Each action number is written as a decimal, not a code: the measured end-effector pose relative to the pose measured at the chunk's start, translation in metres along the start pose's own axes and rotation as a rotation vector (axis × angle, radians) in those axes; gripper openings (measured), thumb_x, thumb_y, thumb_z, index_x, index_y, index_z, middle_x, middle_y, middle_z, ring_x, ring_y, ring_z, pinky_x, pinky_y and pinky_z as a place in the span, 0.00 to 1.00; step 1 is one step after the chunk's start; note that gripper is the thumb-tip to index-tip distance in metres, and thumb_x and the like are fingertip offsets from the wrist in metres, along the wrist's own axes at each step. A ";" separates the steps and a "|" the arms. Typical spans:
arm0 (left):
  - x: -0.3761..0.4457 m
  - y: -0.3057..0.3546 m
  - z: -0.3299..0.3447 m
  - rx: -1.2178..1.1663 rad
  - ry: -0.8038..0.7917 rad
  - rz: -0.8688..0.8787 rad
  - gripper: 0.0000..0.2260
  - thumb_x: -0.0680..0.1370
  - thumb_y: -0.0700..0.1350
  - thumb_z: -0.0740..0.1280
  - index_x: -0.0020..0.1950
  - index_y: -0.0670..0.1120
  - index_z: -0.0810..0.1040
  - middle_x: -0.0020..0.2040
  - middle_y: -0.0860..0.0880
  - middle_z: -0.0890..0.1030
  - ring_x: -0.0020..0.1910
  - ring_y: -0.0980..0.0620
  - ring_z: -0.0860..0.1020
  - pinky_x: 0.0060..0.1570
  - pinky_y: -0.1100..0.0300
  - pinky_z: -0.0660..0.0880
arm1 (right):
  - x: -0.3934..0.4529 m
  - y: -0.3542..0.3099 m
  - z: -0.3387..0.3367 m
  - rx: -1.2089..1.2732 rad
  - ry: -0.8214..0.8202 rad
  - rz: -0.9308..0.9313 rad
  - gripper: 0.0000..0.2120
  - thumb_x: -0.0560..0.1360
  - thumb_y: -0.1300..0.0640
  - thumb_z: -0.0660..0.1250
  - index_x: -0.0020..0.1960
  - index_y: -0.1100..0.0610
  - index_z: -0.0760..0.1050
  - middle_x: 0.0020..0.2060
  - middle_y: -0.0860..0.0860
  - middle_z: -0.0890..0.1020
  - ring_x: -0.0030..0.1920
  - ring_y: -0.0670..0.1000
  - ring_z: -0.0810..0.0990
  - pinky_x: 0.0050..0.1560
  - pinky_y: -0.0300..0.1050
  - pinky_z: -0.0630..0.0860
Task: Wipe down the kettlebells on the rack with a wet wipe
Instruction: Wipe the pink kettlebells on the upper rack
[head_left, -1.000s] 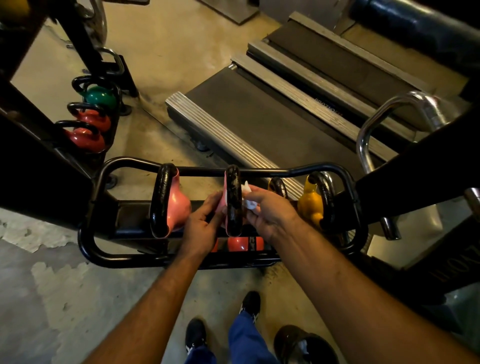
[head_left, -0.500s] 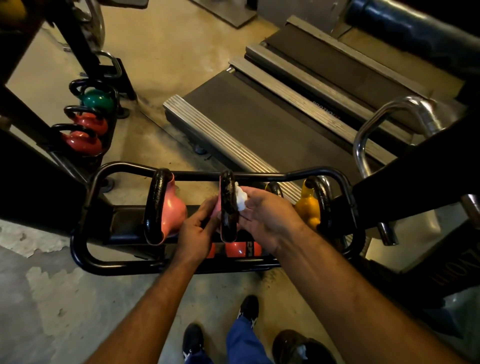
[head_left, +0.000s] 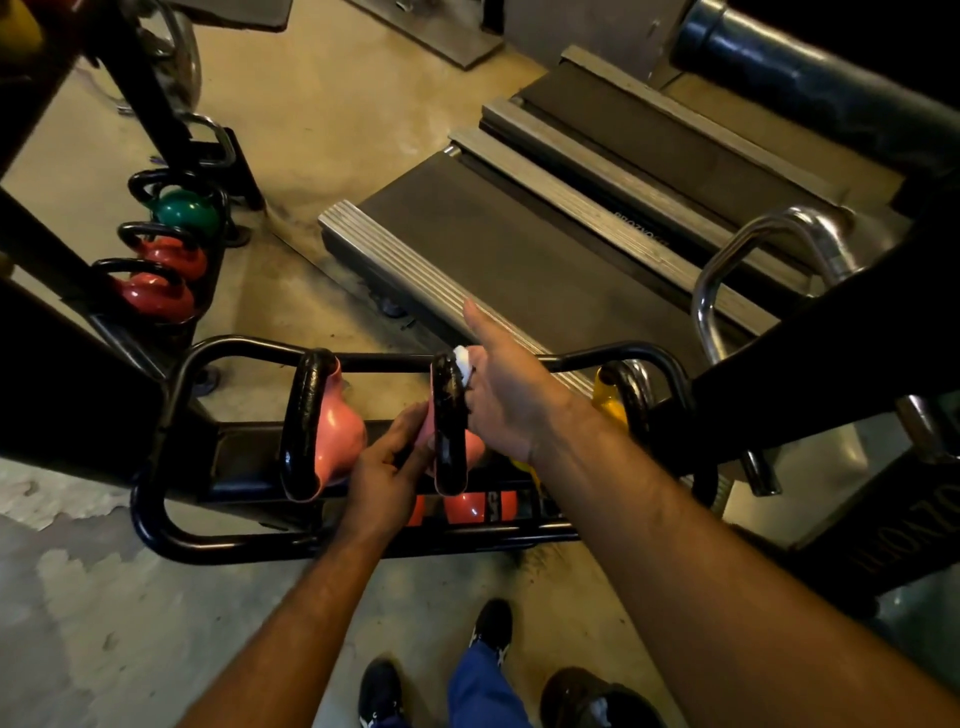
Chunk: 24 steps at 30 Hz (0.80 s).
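Observation:
A black tubular rack (head_left: 156, 519) holds three kettlebells on its top row. The middle pink kettlebell has a thick black handle (head_left: 449, 431). My left hand (head_left: 387, 467) grips its near left side. My right hand (head_left: 506, 384) presses a white wet wipe (head_left: 464, 362) against the far top of that handle, index finger stretched forward. A second pink kettlebell (head_left: 332, 436) sits to the left, a yellow one (head_left: 610, 397) to the right, partly hidden by my right arm. Red kettlebells (head_left: 465, 506) show on a lower row.
A second rack at the far left holds a green kettlebell (head_left: 184, 210) and two red ones (head_left: 156, 296). Treadmill decks (head_left: 519, 249) lie beyond the rack. A chrome handrail (head_left: 727, 270) and dark machine frame stand at the right. My feet (head_left: 382, 693) are on the concrete floor.
My right hand has slid the wipe up along the middle handle, from its mid right side to its far top. The index finger has stretched out. My left hand has stayed in place.

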<state>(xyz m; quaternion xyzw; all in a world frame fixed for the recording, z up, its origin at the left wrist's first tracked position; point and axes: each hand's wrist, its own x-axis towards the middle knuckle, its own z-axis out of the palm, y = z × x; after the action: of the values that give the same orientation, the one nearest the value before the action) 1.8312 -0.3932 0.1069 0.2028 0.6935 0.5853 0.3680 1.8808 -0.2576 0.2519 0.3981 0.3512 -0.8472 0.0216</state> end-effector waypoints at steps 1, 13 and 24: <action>0.001 -0.001 0.000 0.002 0.001 -0.003 0.27 0.75 0.58 0.65 0.74 0.55 0.70 0.72 0.52 0.74 0.71 0.54 0.72 0.70 0.45 0.71 | 0.004 0.002 -0.004 0.007 0.001 0.014 0.42 0.81 0.34 0.54 0.82 0.61 0.45 0.77 0.61 0.64 0.69 0.57 0.74 0.65 0.49 0.72; 0.003 -0.008 -0.001 0.033 0.001 0.023 0.38 0.70 0.72 0.65 0.75 0.54 0.70 0.71 0.53 0.75 0.71 0.54 0.72 0.70 0.44 0.70 | 0.008 0.039 -0.019 -0.084 0.141 -0.172 0.20 0.80 0.47 0.65 0.70 0.53 0.75 0.67 0.53 0.79 0.65 0.54 0.78 0.68 0.60 0.73; -0.001 -0.002 0.004 -0.026 0.010 -0.005 0.20 0.78 0.55 0.64 0.70 0.53 0.75 0.59 0.55 0.83 0.60 0.56 0.81 0.58 0.55 0.78 | 0.034 0.025 -0.016 -0.047 0.331 0.080 0.16 0.84 0.52 0.57 0.52 0.62 0.78 0.55 0.60 0.83 0.48 0.56 0.82 0.54 0.52 0.79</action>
<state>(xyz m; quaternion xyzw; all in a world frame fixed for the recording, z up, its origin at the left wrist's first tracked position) 1.8352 -0.3923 0.1049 0.1934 0.6880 0.5944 0.3687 1.8757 -0.2589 0.2068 0.5451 0.3535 -0.7602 0.0064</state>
